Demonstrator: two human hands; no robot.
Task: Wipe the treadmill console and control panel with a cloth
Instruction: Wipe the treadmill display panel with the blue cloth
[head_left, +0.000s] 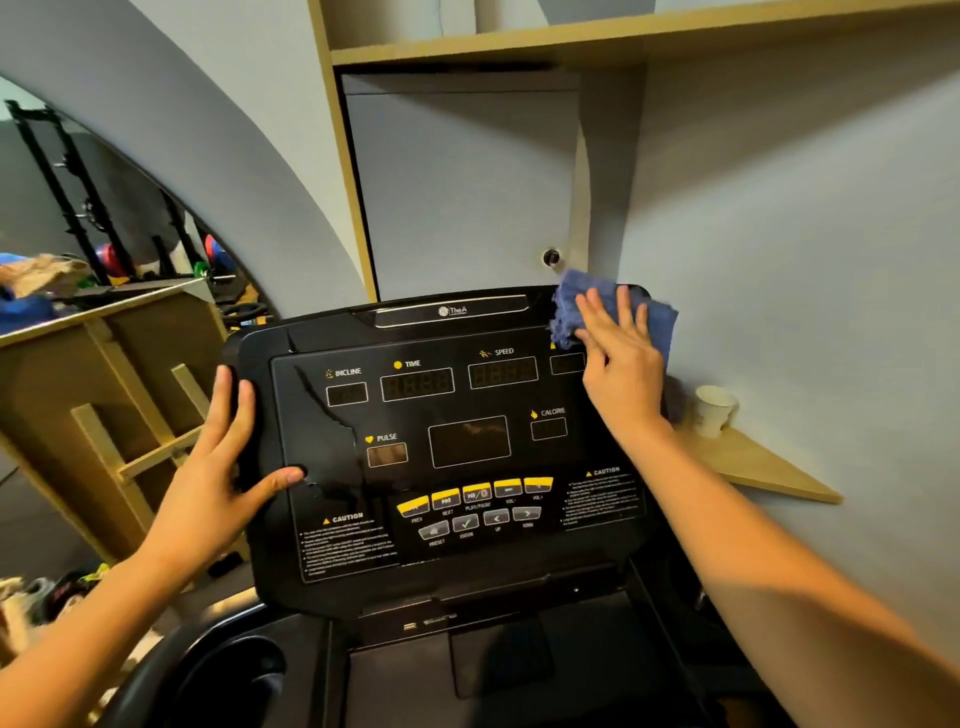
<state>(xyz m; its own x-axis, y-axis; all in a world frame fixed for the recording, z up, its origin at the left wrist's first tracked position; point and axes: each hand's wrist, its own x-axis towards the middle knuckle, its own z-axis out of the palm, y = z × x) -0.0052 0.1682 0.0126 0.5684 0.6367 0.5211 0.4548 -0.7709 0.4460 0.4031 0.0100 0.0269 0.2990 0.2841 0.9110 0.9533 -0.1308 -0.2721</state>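
Note:
The black treadmill console (441, 447) fills the middle of the view, with dark displays labelled INCLINE, TIME, SPEED, CALORIE and PULSE. A row of yellow and grey buttons (475, 506) sits on its lower panel. My right hand (621, 358) lies flat on a blue cloth (576, 306), pressing it onto the console's top right corner. My left hand (221, 467) rests against the console's left edge, fingers spread along the side and thumb on the front face. A film on the panel's left part is torn and partly peeled.
A white paper cup (714, 410) stands on a small wooden corner shelf (769, 467) right of the console. A grey cabinet door with a knob (550, 257) is behind it. A wooden frame (119, 395) stands at left, and a mirror (104, 218) shows gym racks.

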